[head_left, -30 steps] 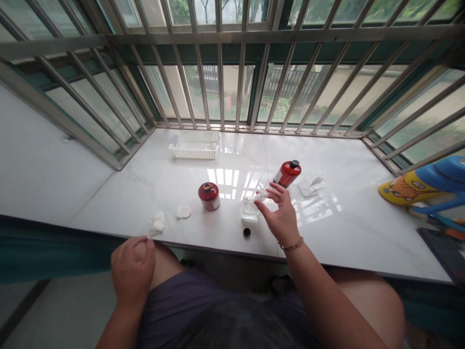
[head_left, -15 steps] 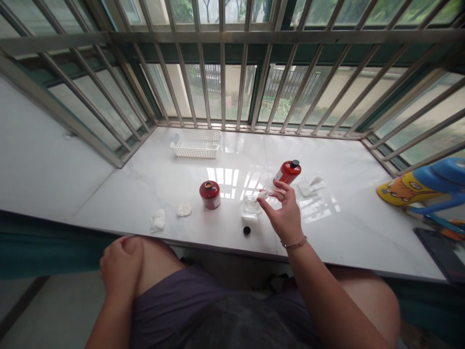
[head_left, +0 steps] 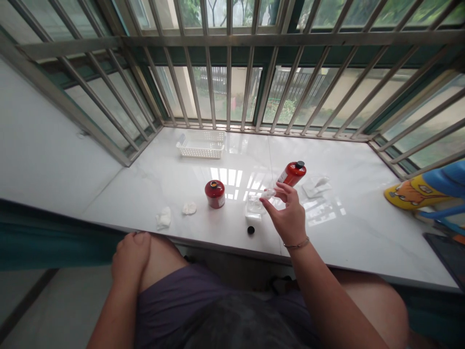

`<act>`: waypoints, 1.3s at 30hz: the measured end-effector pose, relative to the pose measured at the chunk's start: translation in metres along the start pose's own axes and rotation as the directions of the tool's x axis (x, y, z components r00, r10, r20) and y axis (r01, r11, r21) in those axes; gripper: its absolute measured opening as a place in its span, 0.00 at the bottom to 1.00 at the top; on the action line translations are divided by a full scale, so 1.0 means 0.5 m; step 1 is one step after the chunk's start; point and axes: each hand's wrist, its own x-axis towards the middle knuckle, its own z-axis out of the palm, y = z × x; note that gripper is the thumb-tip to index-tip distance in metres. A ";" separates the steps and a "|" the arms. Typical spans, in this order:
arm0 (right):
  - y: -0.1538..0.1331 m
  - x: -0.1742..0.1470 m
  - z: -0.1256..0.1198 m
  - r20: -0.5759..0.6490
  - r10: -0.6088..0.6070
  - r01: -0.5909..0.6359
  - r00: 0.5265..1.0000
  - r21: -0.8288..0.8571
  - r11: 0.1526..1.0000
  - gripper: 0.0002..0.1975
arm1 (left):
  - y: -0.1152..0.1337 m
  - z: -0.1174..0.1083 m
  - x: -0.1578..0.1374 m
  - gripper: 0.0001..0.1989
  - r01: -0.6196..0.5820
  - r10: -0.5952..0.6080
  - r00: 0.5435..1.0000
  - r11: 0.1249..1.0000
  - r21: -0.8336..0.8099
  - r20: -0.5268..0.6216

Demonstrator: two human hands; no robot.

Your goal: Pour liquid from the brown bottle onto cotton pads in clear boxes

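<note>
My right hand [head_left: 288,213] is raised over the counter, thumb and fingertips pinched on a small clear, whitish piece [head_left: 269,194] whose kind I cannot make out. Just left of it stands a clear, boxy container [head_left: 253,208], with a round black cap [head_left: 251,230] lying in front. Behind the hand is a red bottle with a black cap [head_left: 293,173], partly covered by the fingers. A second red bottle [head_left: 215,195] is uncapped and upright farther left. My left hand [head_left: 131,257] rests over my left knee, holding nothing, its fingers laid across it and partly out of sight.
Two crumpled white wads [head_left: 163,217] [head_left: 189,209] lie left of the uncapped bottle. White tissue [head_left: 316,186] is to the right. A white plastic basket [head_left: 201,152] stands near the barred window. A blue-and-yellow bottle [head_left: 417,191] and a dark flat object [head_left: 445,257] are at far right.
The whole view has shifted slightly, so things sit a little farther right. My right hand keeps its pinch on the clear piece, and my left hand stays on the knee.
</note>
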 end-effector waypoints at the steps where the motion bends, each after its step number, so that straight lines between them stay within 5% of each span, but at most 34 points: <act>1: 0.000 0.001 -0.001 -0.001 0.010 -0.010 1.000 0.013 1.000 0.32 | -0.001 0.001 -0.001 0.40 -0.004 0.004 1.000 1.000 -0.004 -0.005; 8: 0.006 0.004 -0.003 -0.007 0.130 -0.129 0.991 0.088 0.988 0.35 | -0.005 0.008 0.005 0.39 -0.001 0.001 1.000 1.000 0.011 -0.025; 22: 0.009 0.006 -0.005 -0.062 0.190 -0.163 0.980 0.301 0.939 0.30 | -0.009 0.011 0.008 0.40 0.000 0.000 1.000 1.000 0.025 -0.025; 39: 0.007 -0.013 -0.005 -0.051 0.087 -0.079 0.995 0.146 0.986 0.28 | -0.010 0.012 0.010 0.40 -0.009 0.010 1.000 1.000 0.024 -0.027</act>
